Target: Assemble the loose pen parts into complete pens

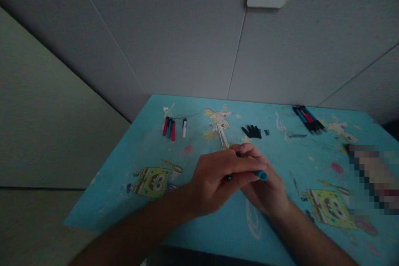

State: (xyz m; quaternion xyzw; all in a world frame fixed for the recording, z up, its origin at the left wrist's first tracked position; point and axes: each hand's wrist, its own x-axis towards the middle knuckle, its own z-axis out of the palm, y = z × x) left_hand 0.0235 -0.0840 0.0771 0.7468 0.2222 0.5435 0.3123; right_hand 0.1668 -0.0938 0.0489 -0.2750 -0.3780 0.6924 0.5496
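Over the middle of the table my two hands meet, with fingers overlapping. My left hand [215,176] is closed, its thumb and forefinger around a blue pen barrel [262,175] whose round open end points right. A small dark tip [229,178] shows below the left fingers. My right hand [264,183] is curled close behind and under the left, its fingers bent inward. Near its fingertips a dark piece [240,154] peeks out, mostly hidden. Just beyond the hands lie thin white pen refills [222,135].
Red and blue pen barrels [168,128] and a white barrel [184,128] lie at the back left. Several black pen parts [252,131] sit right of the refills. Pens [308,119] are bunched at the back right. A wall [193,50] borders the cartoon-printed table [118,166].
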